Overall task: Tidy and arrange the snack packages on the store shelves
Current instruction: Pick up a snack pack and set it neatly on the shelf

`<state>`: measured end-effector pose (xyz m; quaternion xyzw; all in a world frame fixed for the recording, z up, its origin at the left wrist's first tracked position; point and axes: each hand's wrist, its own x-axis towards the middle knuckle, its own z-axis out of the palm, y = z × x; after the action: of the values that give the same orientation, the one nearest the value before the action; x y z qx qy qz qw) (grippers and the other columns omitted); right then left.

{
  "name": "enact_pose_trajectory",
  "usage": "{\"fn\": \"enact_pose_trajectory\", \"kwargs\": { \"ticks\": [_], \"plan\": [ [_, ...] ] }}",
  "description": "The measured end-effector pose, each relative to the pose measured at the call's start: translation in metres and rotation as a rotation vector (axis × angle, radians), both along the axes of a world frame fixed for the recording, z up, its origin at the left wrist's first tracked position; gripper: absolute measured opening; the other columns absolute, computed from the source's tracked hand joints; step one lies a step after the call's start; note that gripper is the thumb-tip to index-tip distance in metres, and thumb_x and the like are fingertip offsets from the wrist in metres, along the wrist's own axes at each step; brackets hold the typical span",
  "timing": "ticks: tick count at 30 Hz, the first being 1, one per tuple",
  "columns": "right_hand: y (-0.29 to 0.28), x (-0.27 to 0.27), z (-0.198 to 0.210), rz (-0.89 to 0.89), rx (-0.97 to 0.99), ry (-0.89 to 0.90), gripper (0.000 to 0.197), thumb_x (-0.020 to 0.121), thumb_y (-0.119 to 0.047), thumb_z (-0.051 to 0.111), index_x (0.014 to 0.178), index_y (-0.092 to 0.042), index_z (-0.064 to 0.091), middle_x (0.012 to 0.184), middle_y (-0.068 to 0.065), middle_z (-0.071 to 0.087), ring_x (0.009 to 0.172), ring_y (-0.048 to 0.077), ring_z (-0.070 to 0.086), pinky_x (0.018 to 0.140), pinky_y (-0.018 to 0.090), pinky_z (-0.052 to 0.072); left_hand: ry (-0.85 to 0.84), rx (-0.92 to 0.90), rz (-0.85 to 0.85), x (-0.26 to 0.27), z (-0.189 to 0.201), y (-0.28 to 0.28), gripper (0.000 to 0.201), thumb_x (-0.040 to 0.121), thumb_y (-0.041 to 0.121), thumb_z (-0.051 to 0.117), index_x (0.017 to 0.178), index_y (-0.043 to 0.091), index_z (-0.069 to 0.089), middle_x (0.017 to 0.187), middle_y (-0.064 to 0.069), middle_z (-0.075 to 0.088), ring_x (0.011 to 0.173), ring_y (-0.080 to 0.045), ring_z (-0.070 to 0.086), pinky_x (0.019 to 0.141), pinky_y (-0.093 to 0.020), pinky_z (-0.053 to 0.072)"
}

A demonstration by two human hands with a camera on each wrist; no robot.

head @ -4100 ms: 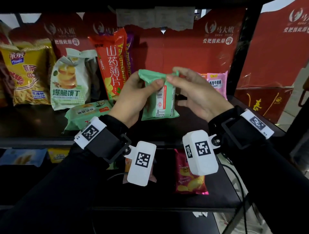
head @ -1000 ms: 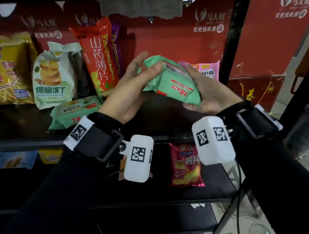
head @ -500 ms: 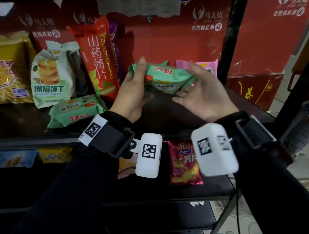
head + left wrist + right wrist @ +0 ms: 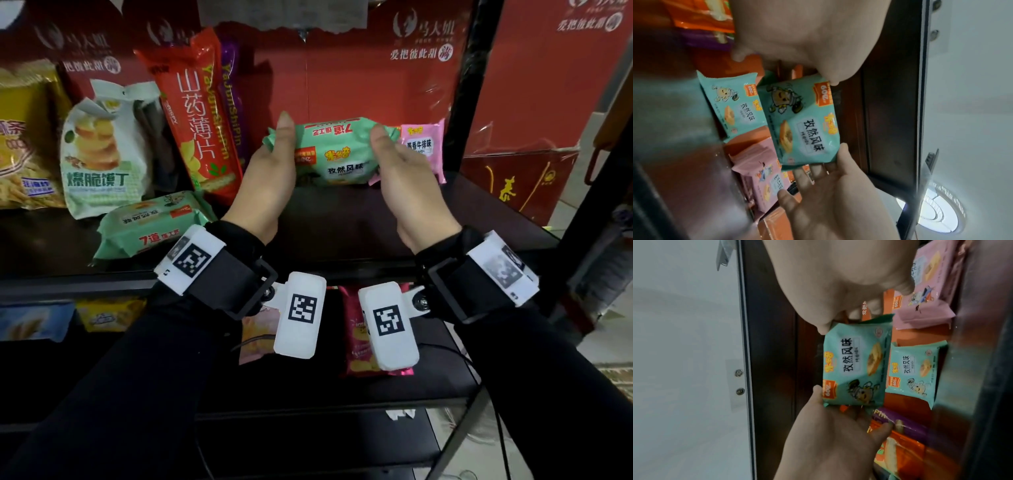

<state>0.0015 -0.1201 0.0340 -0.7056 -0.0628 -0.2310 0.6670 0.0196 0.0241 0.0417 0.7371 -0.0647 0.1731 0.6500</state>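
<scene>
Both hands are holding one mint-green plastic snack packet [image 4: 334,150] between them, over the right part of the dark upper shelf board [image 4: 479,219]. The left hand [image 4: 265,181] is gripping the left end of the packet: its thumb is lying along the front edge and the other fingers are going behind the pack. The right hand [image 4: 407,181] is gripping the right end in the same way, with the thumb on the front and the fingers curled behind. The packet is lying sideways, and its printed front is facing the person. I cannot tell whether its lower edge is touching the shelf board.

In the left wrist view the same packet [image 4: 799,123] is sitting between the left hand's fingertips [image 4: 836,78] and the right hand [image 4: 830,194]. In the right wrist view the packet [image 4: 855,368] is sitting between the right hand [image 4: 838,288] and the left hand [image 4: 830,431].

Just behind the right end of the held packet, a pink plastic snack packet [image 4: 424,147] is standing against the red cardboard backing [image 4: 359,85]. To the left, a tall orange-red chip bag [image 4: 195,113] is leaning upright, with a purple bag [image 4: 233,102] just behind it. Further left, a white and green biscuit bag [image 4: 102,150] is standing, and a second mint-green packet [image 4: 150,224] is lying flat in front of it. A yellow snack bag [image 4: 20,144] is standing at the far left edge. On the lower shelf a pink-red chip bag [image 4: 356,339] is lying.
</scene>
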Motion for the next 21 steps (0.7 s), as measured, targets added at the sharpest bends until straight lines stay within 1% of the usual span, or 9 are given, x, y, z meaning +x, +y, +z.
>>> {"fn": "enact_pose_trajectory", "kwargs": {
  "ticks": [2,4,5,7,9,11,17,19,21],
  "plan": [
    [-0.001,-0.002,0.002,-0.036,-0.08,-0.012,0.065,0.097,-0.045,0.045,0.104,0.019,0.056,0.098,0.023,0.069,0.089,0.031,0.067,0.08,0.037,0.053,-0.008,0.054,-0.018,0.002,0.0,0.002,0.067,0.091,0.07,0.027,0.1,0.019,0.067,0.091,0.011,0.071,0.083,0.008,0.064,0.083,-0.019,0.047],
    [-0.001,-0.003,0.004,-0.042,-0.147,-0.048,0.073,0.095,-0.049,0.046,0.105,0.023,0.05,0.103,0.037,0.062,0.092,0.047,0.062,0.081,0.054,0.051,0.002,0.059,-0.014,0.004,0.0,0.004,0.086,0.081,0.081,0.021,0.107,0.014,0.069,0.095,0.005,0.073,0.087,0.0,0.065,0.091,-0.024,0.046],
    [0.0,-0.003,0.004,-0.043,-0.163,-0.059,0.073,0.095,-0.049,0.045,0.1,0.024,0.051,0.097,0.036,0.064,0.086,0.047,0.063,0.075,0.053,0.053,-0.001,0.047,0.002,0.005,-0.001,0.004,0.089,0.08,0.082,0.019,0.105,0.013,0.07,0.093,0.004,0.074,0.084,-0.001,0.065,0.089,-0.02,0.045],
    [0.001,-0.002,0.006,-0.075,-0.187,-0.066,0.066,0.099,-0.045,0.041,0.081,0.016,0.056,0.069,0.019,0.065,0.057,0.028,0.061,0.053,0.036,0.046,-0.036,0.013,0.022,0.007,-0.004,0.005,0.079,0.085,0.077,0.019,0.089,0.018,0.071,0.073,0.01,0.074,0.068,0.003,0.066,0.071,-0.008,0.047],
    [0.004,-0.001,0.007,-0.13,-0.246,-0.061,0.059,0.101,-0.043,0.033,0.071,0.001,0.057,0.057,0.006,0.052,0.05,0.015,0.05,0.05,0.027,0.037,-0.048,-0.014,0.01,0.006,-0.006,0.004,0.071,0.091,0.072,0.021,0.069,0.023,0.069,0.06,0.012,0.07,0.059,0.004,0.066,0.057,-0.01,0.049],
    [0.003,0.004,0.007,-0.161,-0.282,-0.037,0.058,0.103,-0.042,0.029,0.073,-0.002,0.059,0.063,0.011,0.051,0.058,0.02,0.05,0.056,0.027,0.035,-0.063,-0.032,-0.014,0.005,-0.007,0.006,0.069,0.096,0.064,0.025,0.06,0.023,0.069,0.061,0.01,0.071,0.061,0.0,0.069,0.052,-0.011,0.049],
    [0.001,0.011,0.003,0.006,-0.024,0.103,0.047,0.1,-0.047,0.032,0.081,-0.01,0.053,0.085,0.02,0.048,0.074,0.031,0.048,0.068,0.038,0.038,-0.117,0.062,-0.02,0.008,-0.01,0.009,0.059,0.102,0.048,0.029,0.076,0.005,0.06,0.075,-0.01,0.068,0.071,-0.017,0.067,0.067,-0.03,0.052],
    [-0.001,0.012,0.004,-0.006,0.021,0.1,0.056,0.1,-0.048,0.03,0.085,-0.001,0.057,0.092,0.033,0.055,0.076,0.045,0.053,0.071,0.04,0.039,-0.116,0.076,-0.029,0.009,-0.01,0.011,0.062,0.101,0.05,0.031,0.09,-0.003,0.062,0.092,-0.017,0.071,0.085,-0.025,0.069,0.08,-0.039,0.054],
    [-0.004,0.012,0.004,-0.065,0.08,0.057,0.064,0.101,-0.045,0.03,0.087,0.009,0.059,0.095,0.039,0.057,0.078,0.052,0.053,0.069,0.04,0.039,-0.083,0.097,-0.035,0.008,-0.01,0.013,0.062,0.097,0.057,0.035,0.106,0.0,0.06,0.099,-0.011,0.073,0.091,-0.023,0.07,0.085,-0.042,0.056]
  ]
}}
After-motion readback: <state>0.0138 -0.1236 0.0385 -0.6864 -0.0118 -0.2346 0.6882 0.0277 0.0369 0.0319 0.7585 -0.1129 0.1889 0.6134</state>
